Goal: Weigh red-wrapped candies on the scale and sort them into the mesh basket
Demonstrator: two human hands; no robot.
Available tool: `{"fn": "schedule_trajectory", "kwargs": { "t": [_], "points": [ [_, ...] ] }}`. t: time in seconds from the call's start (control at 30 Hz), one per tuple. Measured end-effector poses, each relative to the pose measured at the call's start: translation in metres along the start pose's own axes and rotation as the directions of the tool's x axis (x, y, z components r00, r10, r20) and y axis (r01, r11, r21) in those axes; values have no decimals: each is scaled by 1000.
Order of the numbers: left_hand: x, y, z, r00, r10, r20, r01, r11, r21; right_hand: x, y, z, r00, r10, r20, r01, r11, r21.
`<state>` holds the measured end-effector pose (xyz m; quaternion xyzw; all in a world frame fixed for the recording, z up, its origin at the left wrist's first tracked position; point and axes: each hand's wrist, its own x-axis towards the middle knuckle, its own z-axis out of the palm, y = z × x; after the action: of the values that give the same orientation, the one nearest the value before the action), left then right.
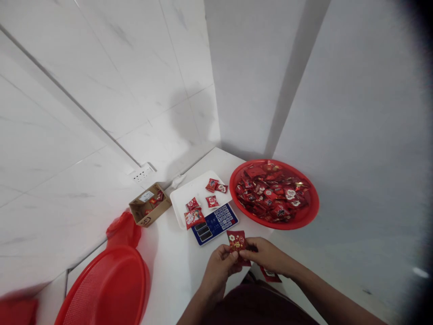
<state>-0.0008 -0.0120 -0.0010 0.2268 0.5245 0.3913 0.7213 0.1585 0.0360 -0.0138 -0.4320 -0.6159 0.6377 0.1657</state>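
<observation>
Close to my body, above the table's near edge, both hands hold a small red printed packet [237, 241]. My left hand [219, 266] pinches its lower left side, thumb on the front. My right hand [265, 253] grips the right side, with its thumb near the middle. Just beyond the hands is a scale with a blue keypad panel [216, 223] and a white weighing tray [181, 198]. Several red packets [212, 201] lie on that tray. Another red packet [270, 274] shows below my right forearm, partly hidden.
A round red basket [314, 205] heaped with red packets stands at the right. Left of the scale is an open cardboard box [158, 216] with a few red pieces inside. A large red plastic basket [135, 275] fills the lower left. Walls meet behind the white table [172, 262].
</observation>
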Motion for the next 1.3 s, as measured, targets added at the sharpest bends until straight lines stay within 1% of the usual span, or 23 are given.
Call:
{"fn": "schedule_trajectory", "kwargs": {
  "t": [0.13, 0.23, 0.43, 0.53, 0.6, 0.7, 0.77, 0.83, 0.87, 0.93, 0.97, 1.0, 1.07, 1.13, 1.17, 1.3],
  "points": [
    [-2, 2, 0, 1000, -17, 24, 16, 999, 48, -1, -3, 0, 1000, 8, -5, -8, 1000, -12],
    [-1, 1, -1, 999, 5, 36, -8, 997, 77, -2, -5, -1, 1000, 6, 14, -6, 1000, 9],
    [3, 0, 1, 994, 109, 9, -109, 986, 123, -2, -6, 2, 999, 16, 31, -18, 998, 67],
    [3, 0, 2, 992, 125, -16, -122, 983, 139, -1, -5, 2, 999, 20, 35, -22, 998, 66],
    [3, -1, 1, 993, 111, -24, -107, 985, 133, -1, -4, 2, 999, 20, 31, -22, 998, 60],
    [2, 0, -1, 998, 57, 31, -60, 992, 107, -1, -5, 0, 999, 10, 35, -12, 999, 49],
    [2, 1, -2, 997, 27, 71, -37, 991, 132, -1, -7, -2, 999, 16, 46, -18, 999, 42],
    [2, 2, -3, 996, 46, 81, -59, 985, 164, -2, -9, -3, 997, 29, 70, -33, 998, 51],
    [2, 2, -3, 994, 71, 81, -84, 982, 169, -2, -10, -3, 994, 33, 101, -40, 997, 68],
    [4, 3, -3, 990, 121, 70, -131, 979, 156, -2, -11, -3, 986, 27, 167, -43, 994, 96],
    [5, 4, -2, 989, 136, 56, -143, 978, 148, -2, -12, -3, 983, 24, 180, -41, 995, 92],
    [5, 4, -2, 989, 141, 34, -145, 979, 141, -2, -12, -3, 985, 26, 171, -38, 997, 68],
    [6, 5, -1, 989, 146, -24, -142, 983, 113, -1, -11, -3, 993, 38, 111, -35, 999, -33],
    [6, 6, 1, 990, 133, -52, -130, 990, 56, -1, -9, -3, 997, 49, 62, -41, 992, -118],
    [5, 5, 2, 992, 115, -46, -114, 993, 24, -1, -8, -2, 997, 48, 54, -41, 990, -134],
    [7, 0, 4, 1000, 24, -8, -25, 998, -64, -1, -2, 0, 997, 50, 61, -43, 992, -115]
  ]
}}
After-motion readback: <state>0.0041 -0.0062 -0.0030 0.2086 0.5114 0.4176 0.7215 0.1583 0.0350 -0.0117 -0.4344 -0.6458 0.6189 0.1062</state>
